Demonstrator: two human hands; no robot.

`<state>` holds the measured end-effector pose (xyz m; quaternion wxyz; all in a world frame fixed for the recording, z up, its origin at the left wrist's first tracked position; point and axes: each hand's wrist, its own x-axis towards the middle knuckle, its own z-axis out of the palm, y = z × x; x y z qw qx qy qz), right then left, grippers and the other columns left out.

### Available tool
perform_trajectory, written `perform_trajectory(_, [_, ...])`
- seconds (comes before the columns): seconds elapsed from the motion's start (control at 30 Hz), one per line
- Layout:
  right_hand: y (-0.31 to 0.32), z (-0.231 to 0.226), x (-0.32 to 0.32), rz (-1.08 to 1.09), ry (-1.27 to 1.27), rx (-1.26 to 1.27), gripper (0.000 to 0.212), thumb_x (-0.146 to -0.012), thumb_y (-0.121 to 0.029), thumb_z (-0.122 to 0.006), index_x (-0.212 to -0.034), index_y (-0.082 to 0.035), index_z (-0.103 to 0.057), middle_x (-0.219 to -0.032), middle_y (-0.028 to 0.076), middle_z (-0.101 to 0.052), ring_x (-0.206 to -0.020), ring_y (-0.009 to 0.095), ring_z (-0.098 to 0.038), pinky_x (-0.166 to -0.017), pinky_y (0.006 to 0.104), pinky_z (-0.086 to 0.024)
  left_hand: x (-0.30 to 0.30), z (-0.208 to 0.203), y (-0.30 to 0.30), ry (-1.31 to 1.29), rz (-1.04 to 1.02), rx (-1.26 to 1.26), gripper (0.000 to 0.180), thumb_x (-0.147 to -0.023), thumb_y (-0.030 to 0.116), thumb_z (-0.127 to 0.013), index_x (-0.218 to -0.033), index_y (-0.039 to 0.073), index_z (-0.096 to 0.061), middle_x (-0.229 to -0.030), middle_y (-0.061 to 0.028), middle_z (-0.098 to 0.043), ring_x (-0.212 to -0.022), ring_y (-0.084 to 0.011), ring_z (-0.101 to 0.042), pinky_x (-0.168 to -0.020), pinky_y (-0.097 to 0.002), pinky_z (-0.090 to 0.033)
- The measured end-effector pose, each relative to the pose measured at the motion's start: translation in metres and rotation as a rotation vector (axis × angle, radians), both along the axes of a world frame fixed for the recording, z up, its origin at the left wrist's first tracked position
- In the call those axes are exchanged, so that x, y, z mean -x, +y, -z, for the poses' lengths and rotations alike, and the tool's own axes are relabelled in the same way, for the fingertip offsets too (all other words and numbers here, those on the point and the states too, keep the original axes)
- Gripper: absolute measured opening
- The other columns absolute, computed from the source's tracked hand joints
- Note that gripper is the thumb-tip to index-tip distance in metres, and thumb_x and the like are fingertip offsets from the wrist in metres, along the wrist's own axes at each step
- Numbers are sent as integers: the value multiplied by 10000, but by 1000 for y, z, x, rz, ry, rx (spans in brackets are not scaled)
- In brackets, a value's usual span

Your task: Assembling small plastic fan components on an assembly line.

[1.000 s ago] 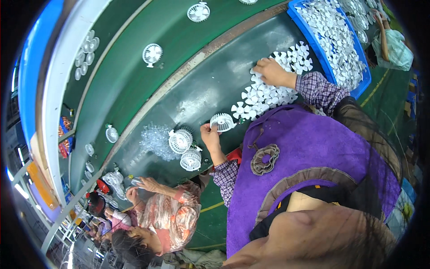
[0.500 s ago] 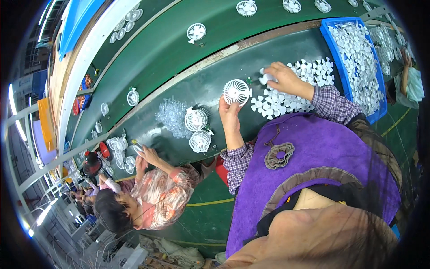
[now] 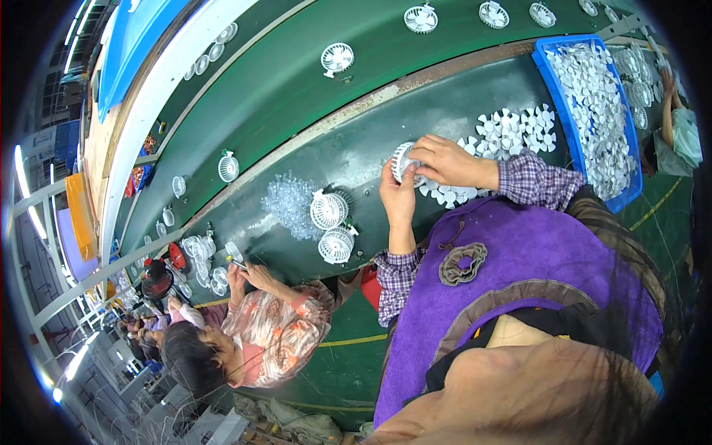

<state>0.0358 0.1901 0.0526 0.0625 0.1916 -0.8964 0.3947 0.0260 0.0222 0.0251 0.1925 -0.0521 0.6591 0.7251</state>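
At one o'clock in the head view, we see the left hand (image 3: 399, 194) pinching a white fan housing (image 3: 401, 159) by its edge, seemingly to steady it. The right hand (image 3: 447, 161) bunches its fingers against it; we cannot tell whether they grip anything. From there, we find loose blades (image 3: 519, 133) and a blue tray (image 3: 623, 198) toward three o'clock, probably for right-handed reach, and two caged housings (image 3: 328, 211) around half past seven.
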Motion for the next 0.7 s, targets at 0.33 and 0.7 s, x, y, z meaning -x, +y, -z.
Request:
perform_trajectory(0.33, [29, 25, 15, -9, -569, 254, 459, -753, -291, -713, -1080, -14, -548, -946, 208, -611, -907, 362, -602, -757, 414, -463, 15, -15, 1, 43, 180, 94, 311, -860, 58, -668, -1147, -12, -571, -989, -44, -637, -878, -94, -579, -770, -253, -499])
perform_trajectory(0.7, [49, 42, 47, 361, -263, 37, 682, -804, -426, -669, -1289, -4, -438, -1199, 205, -499, -1097, 384, -498, -907, 465, -414, 199, 56, -27, -170, -144, -398, 713, -933, 383, -540, -1436, 0, -212, -1427, -219, -352, -1307, -368, -381, -1078, -463, -371])
